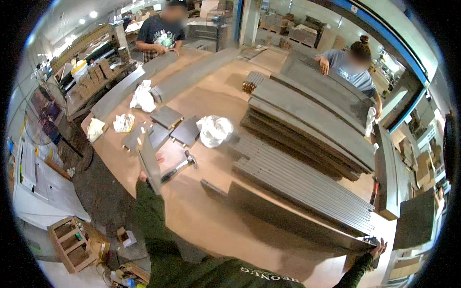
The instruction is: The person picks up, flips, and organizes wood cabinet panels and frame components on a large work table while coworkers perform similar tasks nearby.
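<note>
My left hand [143, 176] is closed round a small grey panel [150, 162], held upright above the near left of the table. Beside it a claw hammer [181, 166] with a dark grip lies on the tabletop. At the far right end of a long dark board [288, 212], which stands on its edge, my right hand [379, 247] grips the end; part of its fingers is hidden. A short dark strip [213, 189] stands near the board's left end. Several small grey panels [167, 117] with pale dowels lie beyond the hammer.
Rows of grey strips [297, 177] and a tall stack of grey boards [307, 125] fill the right side of the table [192, 211]. A white plastic bag [215, 130] lies mid-table. Two people stand across it, one handling a large panel [326, 77]. A wooden frame [72, 245] sits lower left.
</note>
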Available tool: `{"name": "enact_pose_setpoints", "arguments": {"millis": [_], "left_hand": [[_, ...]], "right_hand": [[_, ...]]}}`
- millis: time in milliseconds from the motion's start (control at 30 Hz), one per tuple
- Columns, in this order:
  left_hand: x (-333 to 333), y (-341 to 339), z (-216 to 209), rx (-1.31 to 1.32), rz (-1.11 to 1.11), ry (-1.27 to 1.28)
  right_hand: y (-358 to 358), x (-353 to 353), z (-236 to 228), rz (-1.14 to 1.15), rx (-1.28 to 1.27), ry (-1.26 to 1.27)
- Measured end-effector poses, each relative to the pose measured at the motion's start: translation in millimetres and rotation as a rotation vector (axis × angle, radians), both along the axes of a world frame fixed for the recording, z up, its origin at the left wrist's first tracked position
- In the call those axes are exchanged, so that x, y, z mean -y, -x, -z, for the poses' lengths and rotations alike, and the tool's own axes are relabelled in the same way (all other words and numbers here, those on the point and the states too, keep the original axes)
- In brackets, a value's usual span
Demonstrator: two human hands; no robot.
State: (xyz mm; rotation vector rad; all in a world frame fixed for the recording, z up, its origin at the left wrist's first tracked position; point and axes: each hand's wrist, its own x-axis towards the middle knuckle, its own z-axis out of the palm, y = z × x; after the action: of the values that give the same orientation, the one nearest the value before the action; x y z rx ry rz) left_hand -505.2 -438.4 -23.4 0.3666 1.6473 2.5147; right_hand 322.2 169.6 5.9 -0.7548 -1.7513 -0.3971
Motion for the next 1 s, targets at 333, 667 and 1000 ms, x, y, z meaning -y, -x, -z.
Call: {"name": "enact_pose_setpoints", "arguments": {"millis": [333, 667, 1000], "left_hand": [[-114.5, -41.7, -5.6, -0.318, 0.429, 0.267], [-168.8, -53.7, -47.6, -0.647, 0.454, 0.058], [-158.9, -44.0, -59.7, -0.374, 0.646, -0.097]], "right_hand": [[-21.9, 3.0, -21.2, 0.200, -0.024, 0.320], [-35.8, 5.1, -23.4, 0.177, -0.122, 0.386], [-21.2, 21.2, -37.1, 0.212, 0.148, 0.097]]}}
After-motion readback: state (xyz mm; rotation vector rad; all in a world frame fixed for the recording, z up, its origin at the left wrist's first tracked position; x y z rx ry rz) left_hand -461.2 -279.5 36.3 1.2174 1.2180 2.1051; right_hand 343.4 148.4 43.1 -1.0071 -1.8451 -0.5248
